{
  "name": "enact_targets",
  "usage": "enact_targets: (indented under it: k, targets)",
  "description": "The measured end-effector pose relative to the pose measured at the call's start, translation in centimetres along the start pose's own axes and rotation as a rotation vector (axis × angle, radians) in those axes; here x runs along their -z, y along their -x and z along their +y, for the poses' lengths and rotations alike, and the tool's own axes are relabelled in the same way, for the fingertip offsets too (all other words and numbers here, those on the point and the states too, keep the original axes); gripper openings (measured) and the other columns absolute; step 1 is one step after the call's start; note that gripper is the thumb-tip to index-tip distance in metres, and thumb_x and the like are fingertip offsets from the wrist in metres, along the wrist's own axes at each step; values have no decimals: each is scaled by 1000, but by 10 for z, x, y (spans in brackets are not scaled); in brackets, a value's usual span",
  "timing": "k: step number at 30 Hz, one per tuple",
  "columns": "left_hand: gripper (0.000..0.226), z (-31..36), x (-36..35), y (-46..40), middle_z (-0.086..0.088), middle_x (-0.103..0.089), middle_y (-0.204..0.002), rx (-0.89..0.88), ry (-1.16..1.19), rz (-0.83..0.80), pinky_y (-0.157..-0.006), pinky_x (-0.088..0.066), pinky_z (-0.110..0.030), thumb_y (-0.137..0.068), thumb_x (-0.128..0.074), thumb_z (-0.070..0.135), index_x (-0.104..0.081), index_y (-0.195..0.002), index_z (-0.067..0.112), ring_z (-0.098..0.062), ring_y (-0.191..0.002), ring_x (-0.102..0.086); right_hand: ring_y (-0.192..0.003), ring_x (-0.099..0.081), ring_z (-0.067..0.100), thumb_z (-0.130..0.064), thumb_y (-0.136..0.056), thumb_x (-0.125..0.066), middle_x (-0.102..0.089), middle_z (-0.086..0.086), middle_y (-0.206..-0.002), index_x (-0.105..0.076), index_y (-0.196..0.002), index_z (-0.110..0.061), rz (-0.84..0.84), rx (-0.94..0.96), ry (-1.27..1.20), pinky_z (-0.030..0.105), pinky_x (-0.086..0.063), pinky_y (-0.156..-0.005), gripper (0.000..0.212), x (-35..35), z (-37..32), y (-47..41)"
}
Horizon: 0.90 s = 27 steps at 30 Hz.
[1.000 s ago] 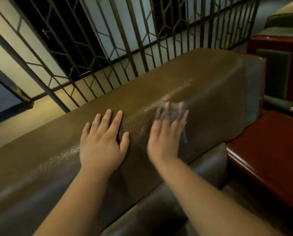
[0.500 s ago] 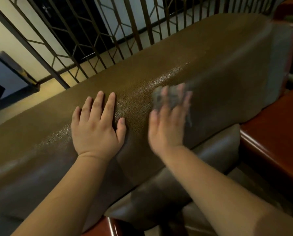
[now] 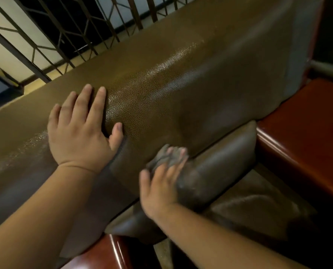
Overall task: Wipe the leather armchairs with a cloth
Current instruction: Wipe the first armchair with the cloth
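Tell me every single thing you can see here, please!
Brown pebbled-leather armchair backrest: one, olive brown, slanting across the middle.
Brown leather seat cushion: one, darker brown, below the backrest, right of centre.
Glossy reddish wooden armrest: one, red-brown, at the right edge.
Second glossy reddish wooden piece: one, red-brown, bottom centre.
Dark metal window grille: one, dark, behind the backrest, top left.
Small grey wiping cloth: one, grey, blurred, low on the backrest front by the cushion.
Left hand: flat on the backrest top, fingers straight.
Right hand: presses the cloth against the leather, blurred by motion.
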<state>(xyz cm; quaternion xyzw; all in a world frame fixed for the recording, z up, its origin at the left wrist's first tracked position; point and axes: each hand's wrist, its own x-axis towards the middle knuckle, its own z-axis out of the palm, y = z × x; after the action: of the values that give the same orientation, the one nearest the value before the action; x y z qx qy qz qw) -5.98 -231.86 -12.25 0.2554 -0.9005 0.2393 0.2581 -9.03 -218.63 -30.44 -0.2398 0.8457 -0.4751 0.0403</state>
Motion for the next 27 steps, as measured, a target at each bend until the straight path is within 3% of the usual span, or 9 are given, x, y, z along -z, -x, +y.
enact_targets:
  k: [2, 5, 10, 12, 15, 19, 22, 25, 27]
  targets:
    - [74, -2, -2, 2, -8, -41, -166, 0, 1, 10, -119, -28, -55, -100, -36, 64, -34, -163, 27, -39, -148, -40, -154, 11, 55, -65, -103, -19, 11, 36, -166, 5, -162, 1, -3, 138, 115, 67, -9, -123, 92, -7, 5, 16]
    - [74, -4, -5, 6, -8, -40, -165, -10, -2, 31, -118, -28, -56, -99, -38, 64, -32, -163, 28, -40, -147, -41, -154, 8, 54, -57, -107, -24, 1, 42, -163, -8, -161, 8, 146, 181, 178, 71, -11, -122, 86, 21, 31, -40]
    - [74, -3, -6, 0, -10, -42, -164, -15, -14, 57, -117, -29, -54, -99, -40, 64, -34, -162, 27, -41, -144, -43, -156, 21, 42, -59, -104, -19, 21, 24, -169, 7, -164, -5, 210, -139, -83, 61, 0, -127, 85, 71, 36, -125]
    - [73, -1, -4, 0, -11, -42, -164, -3, -7, 61, -117, -29, -54, -99, -39, 63, -34, -162, 26, -41, -145, -42, -155, 16, 50, -59, -104, -23, 13, 34, -166, -4, -163, 4, 174, 94, -42, 64, -5, -125, 88, 61, 13, -100]
    - [73, -1, -2, 2, -13, -42, -164, -13, -10, 61, -117, -30, -55, -99, -40, 61, -36, -162, 23, -41, -145, -43, -154, 8, 55, -63, -102, -33, 3, 35, -167, -13, -164, -7, 23, 603, 114, 65, -1, -126, 86, 30, -11, -42]
    - [78, 2, -6, 9, -14, -39, -165, -20, -12, 67, -120, -25, -55, -98, -40, 63, -33, -163, 21, -41, -148, -39, -154, 25, 42, -60, -97, -47, 20, 18, -170, -3, -165, -21, 31, 830, 396, 53, 13, -126, 90, 42, 32, -87]
    - [85, 10, -15, 22, -17, -35, -166, 11, -27, 89, -123, -18, -55, -94, -43, 67, -31, -163, 19, -42, -149, -36, -153, 28, 40, -54, -100, -35, 26, 19, -168, 12, -164, -15, 71, 430, 478, 52, 9, -128, 89, 71, 95, -117]
    - [86, 11, -20, 24, -18, -36, -165, 22, -53, 113, -122, -17, -55, -93, -45, 68, -31, -163, 19, -42, -147, -37, -157, 19, 37, -59, -101, -12, 16, 24, -169, -8, -162, 4, 6, -113, 187, 54, -2, -129, 87, 72, 110, -108]
    - [86, 10, -19, 23, -18, -35, -165, 33, -70, 117, -122, -17, -55, -92, -45, 67, -31, -162, 19, -42, -147, -36, -157, 11, 44, -60, -99, -1, 7, 33, -167, -16, -159, 8, -96, -210, 132, 58, -5, -127, 92, 47, 86, -84]
